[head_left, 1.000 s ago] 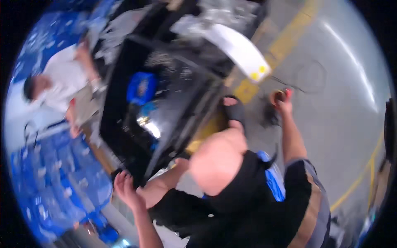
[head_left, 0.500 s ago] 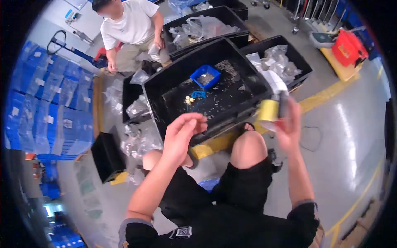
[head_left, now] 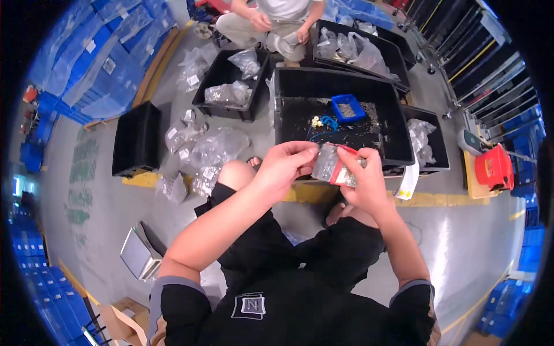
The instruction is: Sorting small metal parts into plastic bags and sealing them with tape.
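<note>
Above the near edge of the large black bin, both hands hold a small clear plastic bag with a red band and small pale bits inside. My left hand is closed, its thumb and fingertips pinching the bag's left edge. My right hand grips the other side, thumb over the red band. Within the bin, a small blue tray holds tiny grey pieces. Beside it lie blue cord and several cream-coloured small parts. More tiny pieces are scattered over the bin's floor.
A white paper strip hangs by the bin's near right corner. Black crates of bagged parts stand around, with loose clear bags on the floor at left. A co-worker sits across. A red bucket stands at right.
My right hand has come inward from the right, away from a blurred yellow roll and white item. My left hand, empty before, now pinches the bag. The view has swung.
</note>
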